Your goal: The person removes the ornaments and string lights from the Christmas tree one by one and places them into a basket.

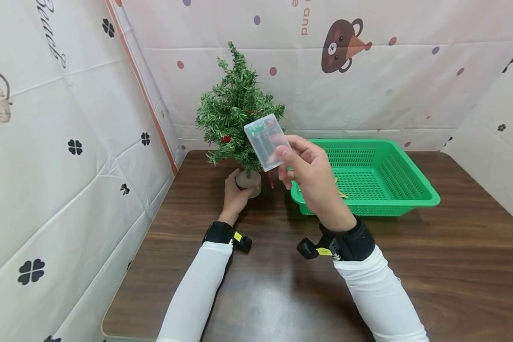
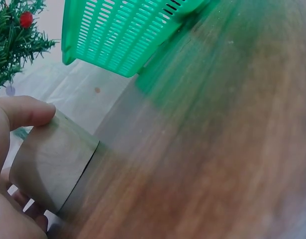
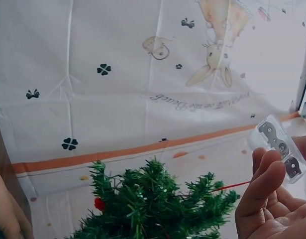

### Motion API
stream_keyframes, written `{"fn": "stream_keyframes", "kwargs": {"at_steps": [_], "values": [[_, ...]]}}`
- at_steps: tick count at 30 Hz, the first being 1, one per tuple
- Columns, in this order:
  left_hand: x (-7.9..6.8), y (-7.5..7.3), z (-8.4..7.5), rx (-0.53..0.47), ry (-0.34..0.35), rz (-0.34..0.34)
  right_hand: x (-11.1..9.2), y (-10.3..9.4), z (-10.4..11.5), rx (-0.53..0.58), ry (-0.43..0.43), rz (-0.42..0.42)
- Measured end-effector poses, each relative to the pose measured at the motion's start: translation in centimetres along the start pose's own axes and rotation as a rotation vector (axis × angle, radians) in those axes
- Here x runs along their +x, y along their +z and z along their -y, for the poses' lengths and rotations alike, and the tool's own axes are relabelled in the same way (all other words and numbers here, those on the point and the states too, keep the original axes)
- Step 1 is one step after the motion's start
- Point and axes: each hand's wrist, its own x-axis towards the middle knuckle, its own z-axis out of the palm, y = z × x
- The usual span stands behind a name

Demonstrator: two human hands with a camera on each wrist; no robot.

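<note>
A small artificial Christmas tree (image 1: 235, 107) stands upright on the table on a pale round wooden base (image 2: 55, 162). My left hand (image 1: 235, 197) grips that base low on its left side, thumb on the near face and fingers round the far side. In front of the tree's right side, my right hand (image 1: 315, 178) pinches a clear plastic battery case (image 1: 261, 140) between thumb and fingers. Metal contacts show through the case in the right wrist view. From it a thin red wire (image 3: 232, 186) runs to the branches. A red ball (image 1: 226, 139) sits among the needles.
A green plastic basket (image 1: 425, 195) stands right of the tree, with a few yellowish pieces (image 1: 343, 194) inside, partly behind my right hand. Patterned cloth (image 1: 410, 85) hangs behind and at both sides of the dark wooden table (image 1: 282, 294).
</note>
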Motion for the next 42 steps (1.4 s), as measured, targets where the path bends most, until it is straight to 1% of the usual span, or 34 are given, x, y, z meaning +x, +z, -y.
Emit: {"fn": "stream_keyframes", "kwargs": {"at_steps": [5, 8, 11, 15, 17, 18, 22, 24, 25, 30, 35, 39, 42], "values": [[0.1, 0.0, 0.1, -0.031, 0.024, 0.007, -0.1, -0.4, 0.5, 0.003, -0.014, -0.009], [0.2, 0.0, 0.2, -0.059, 0.027, 0.016, -0.1, -0.6, 0.8, -0.032, -0.039, -0.011], [0.2, 0.0, 0.2, -0.061, 0.025, 0.017, 0.0, -1.0, 1.1, -0.087, -0.07, -0.032], [0.2, -0.1, 0.1, -0.035, 0.01, 0.017, 0.1, -1.7, 1.4, -0.129, -0.102, -0.085], [0.2, -0.2, 0.0, -0.03, -0.002, 0.028, 0.2, -2.1, 1.5, -0.137, -0.119, -0.111], [0.0, -0.3, -0.5, -0.032, -0.016, 0.041, 0.2, -2.2, 1.5, -0.139, -0.124, -0.122], [0.1, -0.4, -0.6, -0.036, -0.029, 0.049, 0.3, -2.6, 1.6, -0.148, -0.146, -0.142], [0.1, -0.4, -0.5, -0.027, -0.03, 0.038, 0.4, -2.7, 1.6, -0.158, -0.153, -0.142], [0.3, -0.3, 0.0, -0.024, -0.024, 0.024, 0.4, -2.7, 1.7, -0.161, -0.161, -0.143], [0.2, -0.4, 0.2, -0.025, -0.026, -0.007, 0.3, -3.0, 2.0, -0.196, -0.18, -0.148], [0.2, -0.4, 0.3, -0.008, -0.028, -0.034, 0.2, -3.2, 2.3, -0.235, -0.176, -0.158], [0.2, -0.3, 0.3, 0.008, -0.006, -0.049, 0.3, -3.3, 2.3, -0.265, -0.182, -0.185], [0.2, -0.3, 0.3, 0.013, 0.005, -0.054, 0.5, -3.6, 2.2, -0.294, -0.202, -0.214]]}}
